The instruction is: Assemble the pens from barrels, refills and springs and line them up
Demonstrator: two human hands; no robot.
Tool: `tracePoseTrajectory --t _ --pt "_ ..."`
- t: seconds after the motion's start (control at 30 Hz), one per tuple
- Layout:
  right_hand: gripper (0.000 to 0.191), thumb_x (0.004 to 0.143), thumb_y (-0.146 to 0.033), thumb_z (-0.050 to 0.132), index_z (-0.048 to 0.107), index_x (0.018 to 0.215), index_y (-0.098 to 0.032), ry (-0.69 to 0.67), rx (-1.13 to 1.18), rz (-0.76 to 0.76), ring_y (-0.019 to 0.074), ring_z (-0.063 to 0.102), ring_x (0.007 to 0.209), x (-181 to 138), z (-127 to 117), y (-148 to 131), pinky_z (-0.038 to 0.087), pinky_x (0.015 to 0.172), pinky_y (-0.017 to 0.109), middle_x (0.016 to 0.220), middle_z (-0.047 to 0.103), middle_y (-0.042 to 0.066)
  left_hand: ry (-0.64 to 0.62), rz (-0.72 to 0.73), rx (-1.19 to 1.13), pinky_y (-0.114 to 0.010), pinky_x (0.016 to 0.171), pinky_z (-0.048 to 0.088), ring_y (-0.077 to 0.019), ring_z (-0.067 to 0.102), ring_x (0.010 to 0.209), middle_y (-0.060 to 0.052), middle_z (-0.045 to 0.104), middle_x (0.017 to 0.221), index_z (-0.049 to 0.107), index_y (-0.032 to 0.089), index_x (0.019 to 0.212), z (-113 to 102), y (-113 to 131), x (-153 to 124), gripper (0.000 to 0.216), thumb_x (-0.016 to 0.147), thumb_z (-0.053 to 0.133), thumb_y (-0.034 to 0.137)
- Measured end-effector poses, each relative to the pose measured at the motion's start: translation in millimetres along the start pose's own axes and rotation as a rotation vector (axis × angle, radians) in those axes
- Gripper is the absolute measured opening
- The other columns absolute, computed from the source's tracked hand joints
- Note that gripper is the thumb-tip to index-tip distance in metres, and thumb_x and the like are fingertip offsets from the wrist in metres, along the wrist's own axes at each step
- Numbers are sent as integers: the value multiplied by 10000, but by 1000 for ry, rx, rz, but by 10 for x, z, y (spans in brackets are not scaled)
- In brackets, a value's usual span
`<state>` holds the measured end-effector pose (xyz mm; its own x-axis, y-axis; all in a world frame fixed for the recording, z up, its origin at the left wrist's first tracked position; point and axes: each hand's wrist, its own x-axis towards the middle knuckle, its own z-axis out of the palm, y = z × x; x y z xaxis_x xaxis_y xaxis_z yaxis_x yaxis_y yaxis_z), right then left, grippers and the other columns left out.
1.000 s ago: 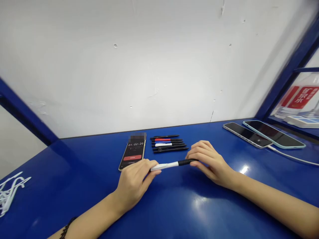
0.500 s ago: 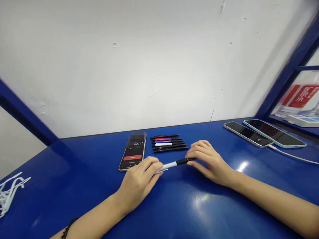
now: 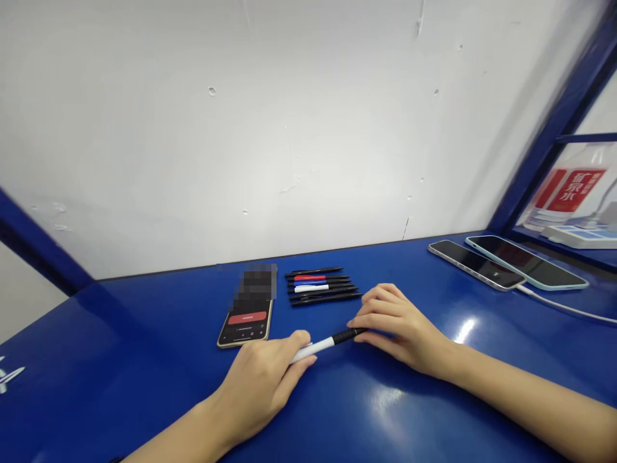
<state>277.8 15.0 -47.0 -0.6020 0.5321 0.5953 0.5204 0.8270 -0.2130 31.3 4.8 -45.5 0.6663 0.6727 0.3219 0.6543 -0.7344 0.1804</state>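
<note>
A white pen (image 3: 319, 346) with a black grip stretches between my two hands, just above the blue table. My left hand (image 3: 270, 370) is closed around its white end, thumb on top. At the black tip end, the fingers of my right hand (image 3: 398, 328) pinch the pen; the very tip is hidden. Just beyond lies a row of several pens (image 3: 321, 298), mostly black, with red, blue and white ones among them. A phone (image 3: 245, 321) with a lit screen and a red button lies beyond my left hand.
Two phones lie at the right: a silver-edged one (image 3: 475, 263) with a white cable (image 3: 563, 307), and a light-blue-edged one (image 3: 530, 262). White plastic pieces (image 3: 10, 377) show at the left edge. A white wall (image 3: 308, 141) rises behind the blue table (image 3: 144, 347). A red-labelled bottle (image 3: 571, 190) stands far right.
My left hand has shifted its hold, with the thumb now over the white end, and the pen's clip has turned upward. Both hands with the pen sit slightly lower and further left in view.
</note>
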Motion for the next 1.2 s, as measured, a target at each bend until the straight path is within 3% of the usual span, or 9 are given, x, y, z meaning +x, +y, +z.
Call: tracePoseTrajectory --t 0.17,0.3,0.37,0.53,0.63,0.77,0.87,1.03,1.2 --pt "129 834 -226 530 624 914 -193 13 -21 -5 150 513 785 -5 20 6 365 791 339 773 627 25 -67 -38 -13 -216 547 372 -128 577 594 16 598 677 503 201 808 2 15 11 282 915 250 262" --pt "104 820 -215 548 624 885 -187 15 -22 9 150 511 780 -15 22 -3 366 785 340 758 618 21 -155 -80 24 -222 473 314 -132 533 477 37 536 547 462 200 785 -17 39 26 307 916 186 233" --pt "87 814 -203 553 620 867 -186 9 -23 15 152 508 777 -18 20 -7 367 780 343 749 609 21 -175 -104 12 -222 445 290 -135 503 425 63 495 495 451 209 864 -29 50 42 213 906 266 305" --pt "62 812 -192 550 606 838 -186 8 -25 20 153 503 767 -14 20 -12 368 772 342 736 594 18 -142 -68 -8 -217 460 302 -133 522 460 66 537 566 432 223 946 -30 51 55 131 883 361 314" --pt "60 819 -190 539 599 827 -186 5 -31 21 151 500 758 -15 18 -2 366 767 341 736 588 18 -114 -35 -10 -219 499 327 -127 537 551 32 554 673 465 212 826 -21 37 42 221 911 273 282" --pt "62 826 -172 524 581 801 -174 16 -26 62 147 503 751 -16 6 33 364 774 339 747 594 24 -71 -85 -9 -225 497 326 -114 486 522 27 497 625 444 191 679 -14 17 30 327 916 227 253" --pt "97 839 -167 495 576 893 -174 -48 14 100 152 502 781 -16 3 45 373 787 340 789 603 29 -72 -114 -36 -224 503 339 -110 493 523 33 510 627 462 191 714 -6 5 26 308 915 234 241" --pt "354 854 -61 349 521 1136 -188 -224 102 129 162 495 854 -29 1 0 435 749 300 965 551 84 -50 -131 -92 -221 567 383 -114 559 615 29 585 733 510 205 853 5 -3 23 252 910 267 238" --pt "255 867 -191 423 563 1080 -170 -304 94 145 152 501 731 -33 4 -48 443 665 265 823 522 57 -4 -110 -104 -213 576 391 -109 575 614 29 612 736 534 200 836 6 1 15 225 898 320 235"
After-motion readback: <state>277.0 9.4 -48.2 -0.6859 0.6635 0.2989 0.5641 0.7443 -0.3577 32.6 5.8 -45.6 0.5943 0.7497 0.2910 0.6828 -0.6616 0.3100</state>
